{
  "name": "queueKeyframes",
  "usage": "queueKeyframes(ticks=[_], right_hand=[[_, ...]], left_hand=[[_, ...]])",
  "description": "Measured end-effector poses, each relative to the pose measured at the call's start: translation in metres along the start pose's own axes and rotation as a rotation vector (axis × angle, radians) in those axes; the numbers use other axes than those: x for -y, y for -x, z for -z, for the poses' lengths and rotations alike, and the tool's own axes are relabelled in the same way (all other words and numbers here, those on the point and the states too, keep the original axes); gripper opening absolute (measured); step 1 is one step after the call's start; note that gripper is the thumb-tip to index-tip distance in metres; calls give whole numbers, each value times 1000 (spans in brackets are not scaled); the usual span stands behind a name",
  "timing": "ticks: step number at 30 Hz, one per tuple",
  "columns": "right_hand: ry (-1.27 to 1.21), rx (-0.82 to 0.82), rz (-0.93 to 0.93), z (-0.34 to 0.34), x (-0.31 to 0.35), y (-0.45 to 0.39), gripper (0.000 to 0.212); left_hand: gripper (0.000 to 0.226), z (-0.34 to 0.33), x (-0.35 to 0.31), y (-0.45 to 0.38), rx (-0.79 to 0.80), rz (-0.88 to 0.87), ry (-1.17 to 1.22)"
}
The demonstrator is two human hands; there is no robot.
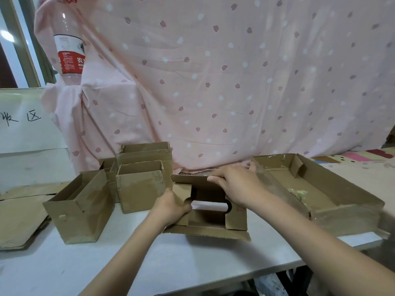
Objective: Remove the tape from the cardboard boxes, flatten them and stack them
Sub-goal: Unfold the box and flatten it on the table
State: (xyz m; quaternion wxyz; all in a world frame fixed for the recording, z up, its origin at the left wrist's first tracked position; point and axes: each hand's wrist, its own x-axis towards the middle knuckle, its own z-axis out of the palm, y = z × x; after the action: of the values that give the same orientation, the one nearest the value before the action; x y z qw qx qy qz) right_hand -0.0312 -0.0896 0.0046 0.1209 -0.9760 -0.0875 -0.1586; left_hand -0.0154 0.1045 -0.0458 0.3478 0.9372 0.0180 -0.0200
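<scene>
- Both arms reach over the counter point(192, 257).
- Left hand point(171, 207) grips the box point(213, 218) flap, steadying it.
- Right hand point(237, 184) clasps its far edge, likely to flatten it.

1. A stack of flattened cardboard point(19, 218) is laid at the table's point(149, 263) left edge.
2. Open boxes point(136, 178) are grouped behind centre.
3. A large tray box point(320, 189) is set at the right edge.

A pink leaf-print sheet point(235, 82) hangs behind the white table point(149, 263).
</scene>
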Motion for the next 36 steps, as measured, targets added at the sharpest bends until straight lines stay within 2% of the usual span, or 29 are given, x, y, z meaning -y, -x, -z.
queueKeyframes(ticks=[1, 2, 4, 6, 7, 9, 11, 14, 17, 21, 24, 27, 30, 32, 34, 36], right_hand=[[12, -81, -16, -5, -1, 4, 35], [38, -145, -71, -11, -2, 10, 46], [1, -153, -261, -29, -9, 20, 89], [-319, -113, -416, -45, -16, 29, 117], [-511, -112, -470, -51, -19, 33, 118], [-707, -95, -576, -61, -24, 38, 107], [-699, -60, -653, -65, -26, 41, 93], [-728, -19, -657, -66, -33, 37, 54], [-1011, 54, -577, -50, -36, 36, 10], [-1445, 13, -676, -43, -52, 38, 18], [-1639, 90, -664, -45, -60, 42, 16], [-1822, 173, -604, -37, -59, 42, 37], [-1746, 263, -629, -36, -67, 36, 72], [-1633, 301, -639, -37, -71, 31, 82], [-1493, 322, -677, -35, -70, 29, 72], [-1376, 369, -691, -36, -68, 29, 59]], left_hand=[[51, -2, 0, 2, -30, 21, 9], [45, -4, 0, 2, -55, 44, 24], [38, -6, 2, 2, -77, 51, 59], [31, -9, 6, 1, -65, 41, 85], [29, -10, 6, 2, -61, 25, 99], [30, -12, 7, 5, -61, 14, 119], [30, -13, 9, 6, -44, 35, 151], [26, -9, 14, 4, 21, 50, 256], [24, 0, 26, 3, 87, 64, 484], [24, 15, 48, 2, 64, 181, 804], [23, 21, 55, 9, 117, 186, 993], [39, 26, 55, 11, 162, 192, 1057], [57, 26, 53, 6, 150, 264, 1010], [65, 25, 51, 4, 184, 259, 928], [63, 22, 47, 5, 211, 243, 868], [53, 19, 43, 7, 202, 206, 820]])
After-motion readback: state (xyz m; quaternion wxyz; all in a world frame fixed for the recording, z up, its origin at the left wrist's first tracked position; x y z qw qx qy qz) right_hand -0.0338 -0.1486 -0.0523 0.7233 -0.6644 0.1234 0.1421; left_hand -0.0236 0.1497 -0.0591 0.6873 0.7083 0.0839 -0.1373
